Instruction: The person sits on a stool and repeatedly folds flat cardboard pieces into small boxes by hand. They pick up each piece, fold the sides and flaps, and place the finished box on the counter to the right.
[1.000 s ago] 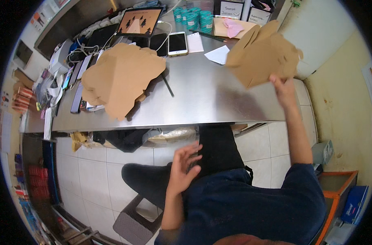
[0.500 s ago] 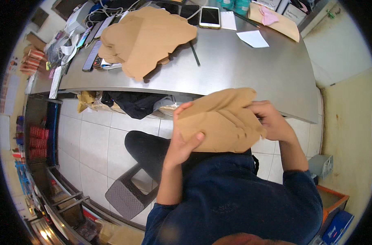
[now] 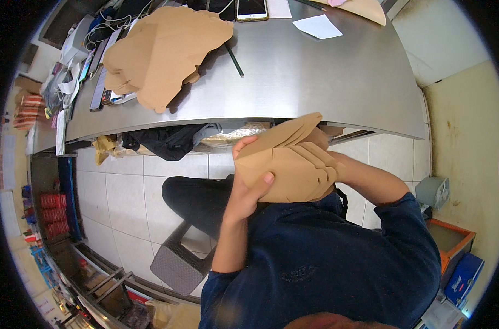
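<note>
A bundle of brown kraft paper cut-outs (image 3: 282, 175) with scalloped edges is held above my lap, creased so that one flap rises away from the rest. My left hand (image 3: 246, 186) grips its left end, thumb on top and fingers wrapped behind. On the other side, my right hand (image 3: 319, 139) reaches in behind the layers, between the raised flap and the lower sheets; its fingers are hidden. A larger pile of similar brown paper cut-outs (image 3: 164, 55) lies on the metal table (image 3: 315, 77).
A dark pencil (image 3: 234, 60) rests beside the pile. Farther back are a phone (image 3: 251, 10) and a white paper slip (image 3: 318, 26). Cables and devices crowd the table's left. Below stands a grey woven-pattern stool (image 3: 181, 263); an orange-edged box (image 3: 452, 241) is at the right.
My right hand has moved from the bundle's right edge to behind its layers. The upper flap now stands farther apart from the lower sheets. The view has shifted slightly.
</note>
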A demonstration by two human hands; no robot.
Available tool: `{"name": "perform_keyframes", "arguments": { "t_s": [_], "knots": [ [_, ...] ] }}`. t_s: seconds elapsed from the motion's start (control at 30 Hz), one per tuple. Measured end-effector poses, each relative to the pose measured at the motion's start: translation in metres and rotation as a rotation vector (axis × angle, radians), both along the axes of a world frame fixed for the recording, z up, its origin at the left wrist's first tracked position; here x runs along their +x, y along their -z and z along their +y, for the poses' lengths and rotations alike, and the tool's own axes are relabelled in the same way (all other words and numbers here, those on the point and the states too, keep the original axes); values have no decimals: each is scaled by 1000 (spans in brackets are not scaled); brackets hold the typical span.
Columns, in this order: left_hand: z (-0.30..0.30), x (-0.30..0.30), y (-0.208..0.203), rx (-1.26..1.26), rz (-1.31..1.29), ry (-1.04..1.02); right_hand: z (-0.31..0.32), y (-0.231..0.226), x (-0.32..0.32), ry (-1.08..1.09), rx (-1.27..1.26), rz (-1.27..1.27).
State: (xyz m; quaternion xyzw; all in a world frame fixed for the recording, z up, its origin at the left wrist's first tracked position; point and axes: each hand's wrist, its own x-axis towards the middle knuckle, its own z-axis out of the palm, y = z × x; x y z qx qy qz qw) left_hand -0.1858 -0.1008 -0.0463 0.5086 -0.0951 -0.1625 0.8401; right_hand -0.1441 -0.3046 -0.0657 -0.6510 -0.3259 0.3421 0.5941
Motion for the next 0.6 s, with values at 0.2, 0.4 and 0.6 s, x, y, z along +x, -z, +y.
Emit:
{"name": "perform_keyframes", "arguments": {
  "t_s": [0.2,0.4,0.6],
  "knots": [
    [-5,-3,1,37,27,1,1,-11,4,-52,-71,-61],
    [4,21,-15,229,-303,-30,-69,-103,20,-74,-435,-338],
    [56,106,-61,1080,-738,-681,-173,-179,84,28,-1049,-664]
  ]
}}
